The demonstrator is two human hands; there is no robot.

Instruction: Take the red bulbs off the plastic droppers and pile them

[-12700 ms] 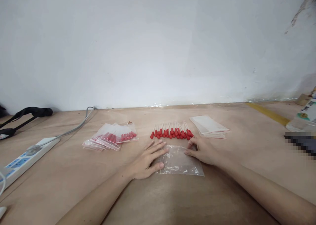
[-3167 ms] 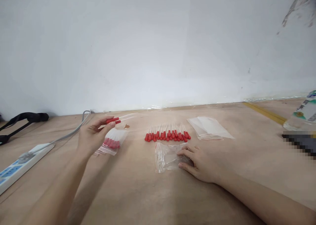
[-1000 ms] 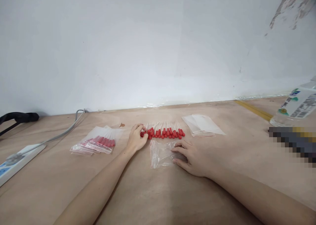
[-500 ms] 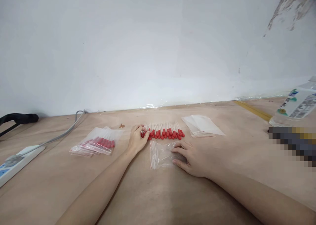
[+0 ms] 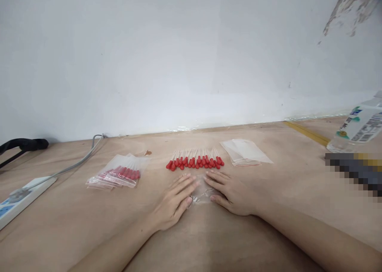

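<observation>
A clear plastic zip bag (image 5: 203, 192) lies flat on the wooden table in front of me. My left hand (image 5: 173, 202) rests over its left end, fingers stretched out and covering that edge. On the bag's right side lies my right hand (image 5: 234, 192), fingers spread and palm down. Just beyond both hands is a row of droppers (image 5: 195, 161) with red bulbs towards me and thin clear tubes pointing to the wall. Whether the bag holds anything cannot be made out.
To the left, overlapping zip bags (image 5: 116, 174) contain red-bulbed droppers. A stack of flat clear bags (image 5: 246, 152) lies at the right. Farther out are a power strip (image 5: 32, 192) with a grey cable, a plastic bottle (image 5: 356, 125) and a yellow strip (image 5: 307, 133).
My left hand has come back from the left end of the dropper row and now lies on the bag's left end. My right hand stays almost where it was.
</observation>
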